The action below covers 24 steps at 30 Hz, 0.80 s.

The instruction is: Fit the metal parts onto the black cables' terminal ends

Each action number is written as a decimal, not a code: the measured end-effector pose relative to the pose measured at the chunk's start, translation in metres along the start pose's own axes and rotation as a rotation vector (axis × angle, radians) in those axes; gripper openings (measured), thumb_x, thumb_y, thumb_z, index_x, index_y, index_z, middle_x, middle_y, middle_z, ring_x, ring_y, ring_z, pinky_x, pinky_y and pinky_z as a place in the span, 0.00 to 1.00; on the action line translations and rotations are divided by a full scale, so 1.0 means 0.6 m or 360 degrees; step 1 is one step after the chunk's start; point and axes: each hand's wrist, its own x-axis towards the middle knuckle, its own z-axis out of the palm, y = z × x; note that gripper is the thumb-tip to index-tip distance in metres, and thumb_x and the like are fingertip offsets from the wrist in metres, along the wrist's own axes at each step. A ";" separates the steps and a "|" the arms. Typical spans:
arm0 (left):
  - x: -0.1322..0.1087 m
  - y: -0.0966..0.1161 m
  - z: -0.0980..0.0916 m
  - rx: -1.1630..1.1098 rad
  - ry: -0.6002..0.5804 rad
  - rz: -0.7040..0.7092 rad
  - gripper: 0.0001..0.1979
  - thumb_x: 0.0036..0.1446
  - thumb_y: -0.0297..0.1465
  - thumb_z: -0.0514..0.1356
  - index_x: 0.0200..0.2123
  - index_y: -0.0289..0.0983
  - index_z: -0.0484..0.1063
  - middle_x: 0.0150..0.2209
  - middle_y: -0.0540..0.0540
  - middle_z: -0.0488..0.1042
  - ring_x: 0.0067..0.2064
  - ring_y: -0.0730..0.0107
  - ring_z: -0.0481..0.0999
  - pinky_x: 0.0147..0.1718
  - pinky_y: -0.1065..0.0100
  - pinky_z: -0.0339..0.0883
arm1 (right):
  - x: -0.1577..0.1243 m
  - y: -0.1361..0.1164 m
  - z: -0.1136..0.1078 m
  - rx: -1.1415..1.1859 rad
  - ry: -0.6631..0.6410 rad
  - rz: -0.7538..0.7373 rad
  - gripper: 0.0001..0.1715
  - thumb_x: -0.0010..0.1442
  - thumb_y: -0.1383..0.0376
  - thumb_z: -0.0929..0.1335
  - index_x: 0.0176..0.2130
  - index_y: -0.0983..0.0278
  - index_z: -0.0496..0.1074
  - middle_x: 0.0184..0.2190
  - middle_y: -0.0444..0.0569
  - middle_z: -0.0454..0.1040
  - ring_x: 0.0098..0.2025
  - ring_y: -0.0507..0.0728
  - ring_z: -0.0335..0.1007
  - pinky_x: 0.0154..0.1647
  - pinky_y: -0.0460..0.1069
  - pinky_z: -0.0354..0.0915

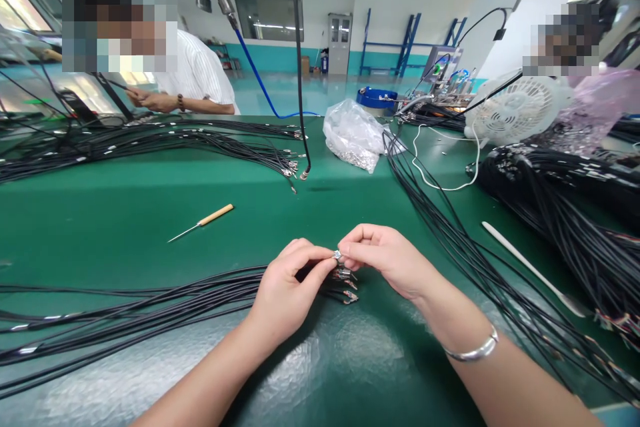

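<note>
The left hand (287, 290) and the right hand (387, 259) met near the middle of the green table (150, 227). Each pinched the small metal connector (337, 255) between thumb and fingertips, just above the tipped ends of a bundle of black cables (125, 313) that ran off to the left. A wooden-handled awl (203, 221) lay well apart beyond the left hand, a clear bag of parts (353, 137) sat farther back, and a white stick (525, 261) lay beside more cables on the right.

Green table (125, 220): black cable bundles (125, 313), wooden-handled awl (203, 221), plastic bag (353, 135), white fan (515, 110).
</note>
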 end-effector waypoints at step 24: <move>0.010 -0.065 -0.027 0.0580 -0.0487 0.0112 0.10 0.58 0.34 0.54 0.38 0.42 0.74 0.35 0.49 0.72 0.41 0.66 0.66 0.42 0.64 0.61 | 0.024 0.030 -0.044 -0.1013 -0.0080 -0.0002 0.05 0.50 0.66 0.69 0.31 0.63 0.72 0.27 0.43 0.72 0.30 0.53 0.68 0.31 0.46 0.64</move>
